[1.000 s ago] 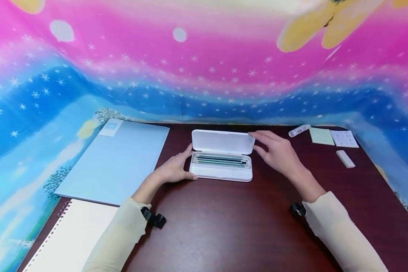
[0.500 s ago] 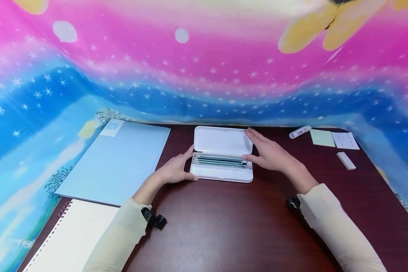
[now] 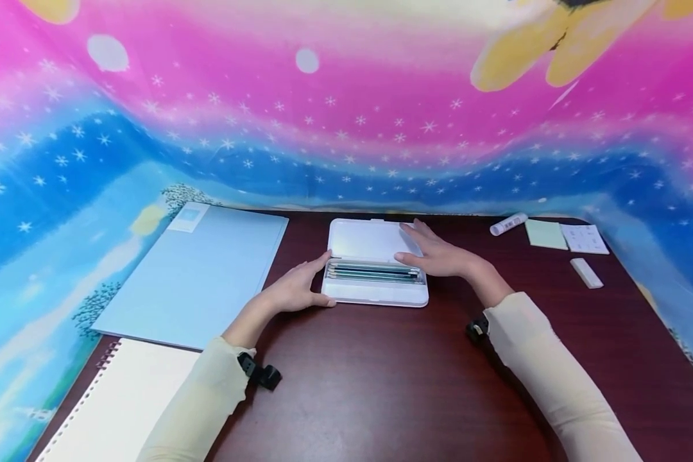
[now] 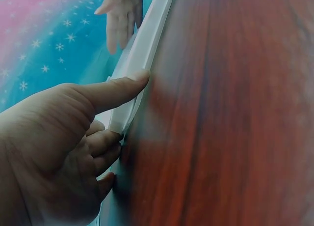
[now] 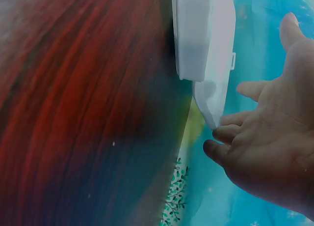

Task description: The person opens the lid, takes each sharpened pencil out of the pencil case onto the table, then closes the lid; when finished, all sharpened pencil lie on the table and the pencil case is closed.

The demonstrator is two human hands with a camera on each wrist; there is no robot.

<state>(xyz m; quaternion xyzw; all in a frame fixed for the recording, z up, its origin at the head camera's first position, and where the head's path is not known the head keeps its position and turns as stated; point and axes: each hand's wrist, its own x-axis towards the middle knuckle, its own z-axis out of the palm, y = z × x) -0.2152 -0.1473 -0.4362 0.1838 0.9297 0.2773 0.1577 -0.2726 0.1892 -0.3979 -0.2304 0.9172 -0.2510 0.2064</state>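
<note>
A white pencil case (image 3: 375, 294) lies open at the back middle of the dark red table (image 3: 381, 385), with several pencils (image 3: 372, 273) in its base. My left hand (image 3: 294, 289) grips the case's left end, thumb along the front edge (image 4: 142, 54) and fingers (image 4: 105, 142) curled against the end. My right hand (image 3: 439, 253) rests with straight fingers on the right part of the raised lid (image 3: 360, 240). In the right wrist view the lid (image 5: 211, 98) tilts away from the base (image 5: 196, 34), with the fingertips (image 5: 221, 135) at its edge.
A light blue folder (image 3: 199, 273) lies left of the case, with a spiral notebook (image 3: 121, 404) nearer me. At the back right are a glue stick (image 3: 508, 222), green sticky notes (image 3: 545, 233), a white sheet (image 3: 584, 237) and an eraser (image 3: 586, 272). A bright cloth backdrop rises behind.
My right hand has slid left from the lid's right corner onto the lid, and the lid has tilted further back. The left hand has kept its hold.
</note>
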